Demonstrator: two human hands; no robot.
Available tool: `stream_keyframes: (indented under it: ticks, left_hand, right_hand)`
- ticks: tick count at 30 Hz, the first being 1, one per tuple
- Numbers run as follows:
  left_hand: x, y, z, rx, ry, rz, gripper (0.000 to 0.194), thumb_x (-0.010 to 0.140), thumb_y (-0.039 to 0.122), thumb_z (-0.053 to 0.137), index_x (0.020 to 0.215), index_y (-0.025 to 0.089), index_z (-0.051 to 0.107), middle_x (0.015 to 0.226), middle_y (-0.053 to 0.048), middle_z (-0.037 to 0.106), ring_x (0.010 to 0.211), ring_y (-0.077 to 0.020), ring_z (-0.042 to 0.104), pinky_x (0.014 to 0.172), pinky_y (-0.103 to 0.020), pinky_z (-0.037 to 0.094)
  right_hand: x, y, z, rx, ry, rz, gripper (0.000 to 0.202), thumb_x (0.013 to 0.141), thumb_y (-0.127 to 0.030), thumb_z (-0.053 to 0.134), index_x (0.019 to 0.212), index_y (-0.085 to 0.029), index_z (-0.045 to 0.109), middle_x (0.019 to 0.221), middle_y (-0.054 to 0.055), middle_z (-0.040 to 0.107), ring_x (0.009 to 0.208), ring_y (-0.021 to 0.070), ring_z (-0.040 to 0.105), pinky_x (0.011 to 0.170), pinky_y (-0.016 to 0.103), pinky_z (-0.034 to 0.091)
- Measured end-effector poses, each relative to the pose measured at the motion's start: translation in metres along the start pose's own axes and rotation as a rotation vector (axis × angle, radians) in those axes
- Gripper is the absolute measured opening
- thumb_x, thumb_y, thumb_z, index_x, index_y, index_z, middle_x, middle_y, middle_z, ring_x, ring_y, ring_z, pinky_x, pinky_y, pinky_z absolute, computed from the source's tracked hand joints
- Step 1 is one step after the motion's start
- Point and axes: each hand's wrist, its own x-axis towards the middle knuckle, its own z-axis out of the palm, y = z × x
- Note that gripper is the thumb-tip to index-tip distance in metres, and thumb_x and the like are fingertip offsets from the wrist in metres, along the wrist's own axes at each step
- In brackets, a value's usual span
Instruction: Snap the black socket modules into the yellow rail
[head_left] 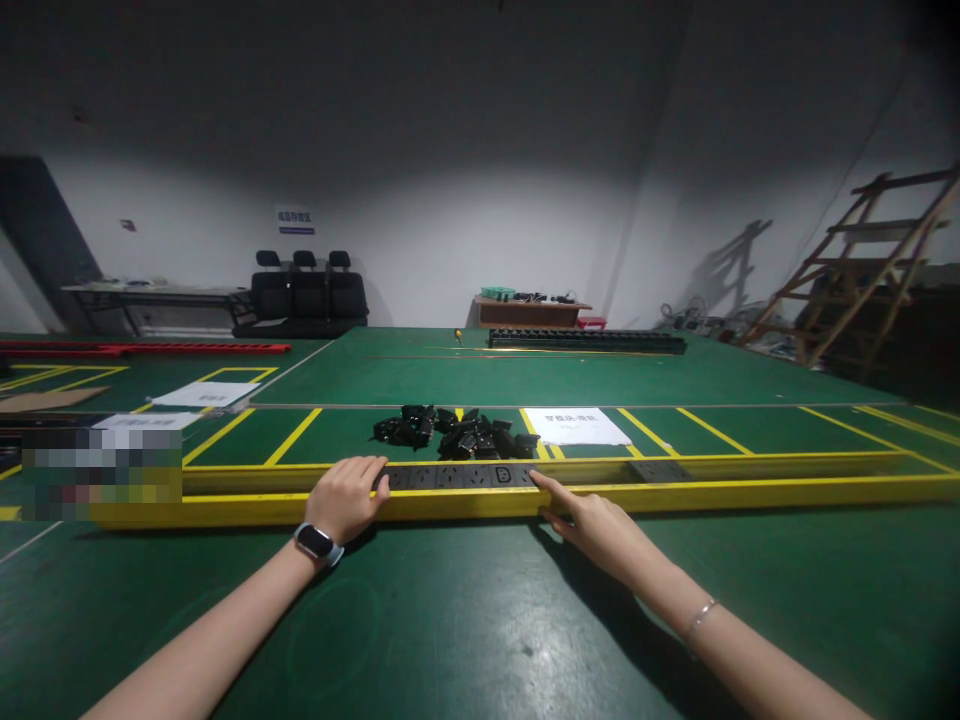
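So we've got our left hand (346, 500) clamped over the yellow rail (465, 507), probably to steady it, while the right hand (600, 532) has index finger and thumb apart, fingertip on the end of the black socket row (450, 476) sitting inside the channel, maybe keeping the row snug. Loose black parts (476, 437) are heaped just behind on the table (450, 620), likely for easy reach.

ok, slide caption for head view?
Left hand and right hand on a long yellow channel with black socket modules; loose black parts behind.
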Motion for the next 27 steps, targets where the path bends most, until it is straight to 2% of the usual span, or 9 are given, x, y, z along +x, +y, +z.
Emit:
stream_keyframes:
  ticks: [5,8,10,22,27]
  left_hand:
    - [0.000,0.000,0.000,-0.008,-0.004,-0.011,0.033,0.087,0.030,0.043,0.103,0.014,0.066,0.099,-0.010,0.070,0.088,-0.0234,0.064,0.080,-0.040,0.049]
    - [0.000,0.001,0.000,-0.013,-0.005,-0.013,0.033,0.087,0.031,0.043,0.103,0.014,0.066,0.098,-0.010,0.070,0.088,-0.0236,0.064,0.081,-0.040,0.049]
    - [0.000,0.001,0.000,-0.016,0.007,-0.009,0.033,0.087,0.031,0.042,0.103,0.015,0.066,0.098,-0.010,0.070,0.088,-0.0235,0.064,0.081,-0.040,0.049]
    - [-0.001,-0.001,0.002,0.009,-0.007,0.004,0.034,0.087,0.031,0.041,0.105,0.016,0.065,0.099,-0.010,0.069,0.089,-0.0235,0.063,0.081,-0.040,0.048]
    - [-0.001,-0.001,0.002,0.006,-0.010,-0.003,0.034,0.087,0.032,0.040,0.104,0.015,0.065,0.099,-0.010,0.070,0.088,-0.0237,0.063,0.081,-0.040,0.048]
  right_hand:
    - [0.000,-0.008,0.002,0.000,0.017,0.005,0.057,0.091,-0.039,0.041,0.144,-0.033,0.023,0.076,0.006,0.069,0.069,0.0244,0.068,0.058,0.029,0.047]
    - [0.000,-0.015,0.003,0.035,0.007,-0.044,0.063,0.089,-0.036,0.045,0.145,-0.033,0.017,0.075,0.004,0.069,0.069,0.0233,0.068,0.059,0.028,0.047]
    - [0.000,-0.018,0.004,0.053,0.004,-0.066,0.063,0.088,-0.035,0.046,0.145,-0.035,0.018,0.075,0.003,0.069,0.068,0.0229,0.068,0.059,0.027,0.046]
    - [-0.001,0.001,0.006,0.092,0.031,-0.057,0.053,0.090,-0.035,0.043,0.141,-0.035,0.030,0.070,0.002,0.067,0.063,0.0197,0.066,0.056,0.024,0.042]
    - [-0.001,-0.013,0.005,0.044,0.039,-0.060,0.057,0.090,-0.038,0.042,0.144,-0.032,0.024,0.078,0.005,0.069,0.070,0.0227,0.068,0.060,0.027,0.045]
